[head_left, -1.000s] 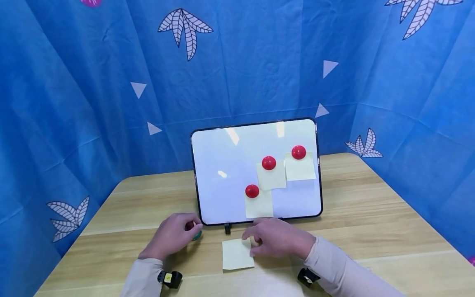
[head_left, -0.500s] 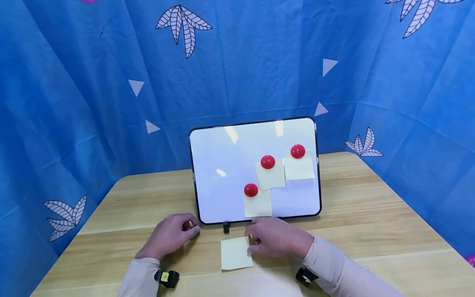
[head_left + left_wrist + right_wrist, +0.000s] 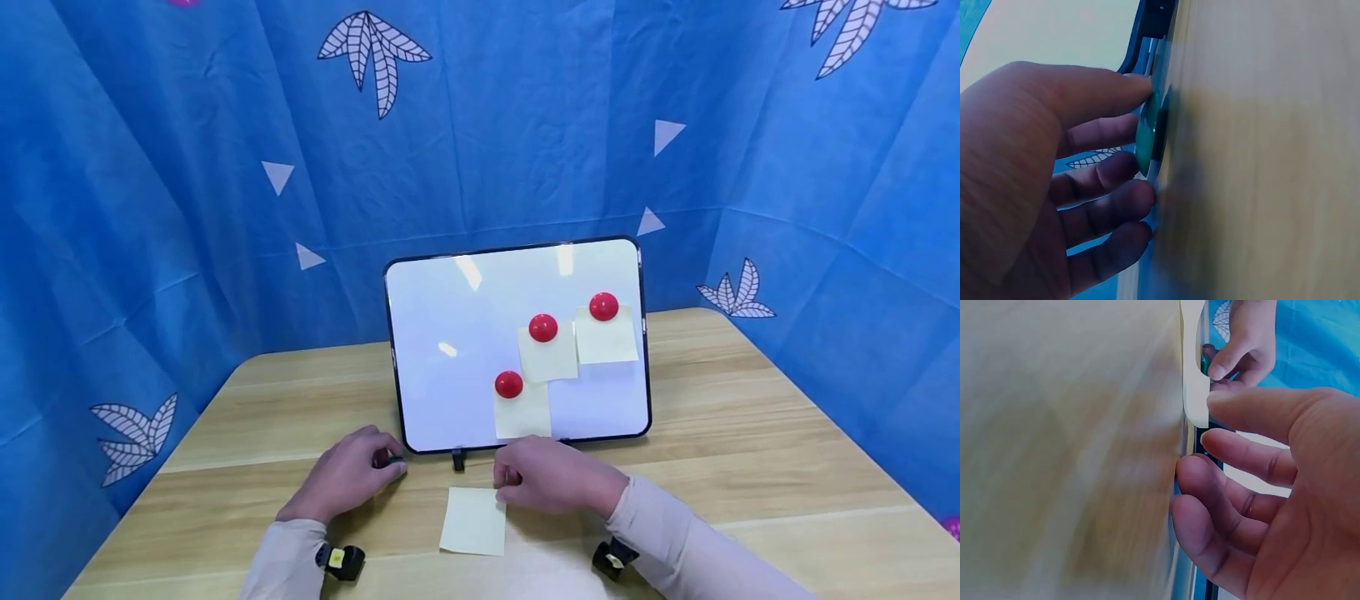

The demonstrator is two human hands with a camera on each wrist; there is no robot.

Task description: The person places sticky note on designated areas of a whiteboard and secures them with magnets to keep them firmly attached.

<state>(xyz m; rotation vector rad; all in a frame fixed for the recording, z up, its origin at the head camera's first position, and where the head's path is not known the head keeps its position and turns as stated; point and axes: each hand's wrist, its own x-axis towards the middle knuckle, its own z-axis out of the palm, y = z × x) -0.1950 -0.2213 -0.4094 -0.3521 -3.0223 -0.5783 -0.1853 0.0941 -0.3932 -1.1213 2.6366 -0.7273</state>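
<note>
My left hand [image 3: 345,475] is low over the table, left of the whiteboard's lower corner. Its thumb and fingers pinch a round green magnet [image 3: 1146,137], tilted up on edge in the left wrist view. In the head view the fingers hide most of that magnet. A pale yellow sticky note [image 3: 474,523] is in front of the whiteboard [image 3: 450,400]. With thumb and index finger, my right hand [image 3: 551,473] pinches the note's upper right corner. In the right wrist view, the paper [image 3: 1195,394] bends up off the wood, and the other fingers curl beside it.
Three red magnets, one of them the lowest magnet [image 3: 508,385], hold yellow notes on the board's right half. A small black foot [image 3: 458,460] props the board's lower edge. Blue patterned curtain [image 3: 510,125] surrounds the wooden table [image 3: 735,433] at the back and sides.
The note has turned slightly and its near edge has shifted left and toward me. The right fingers have closed on its corner. The left hand has barely moved, still with the green magnet.
</note>
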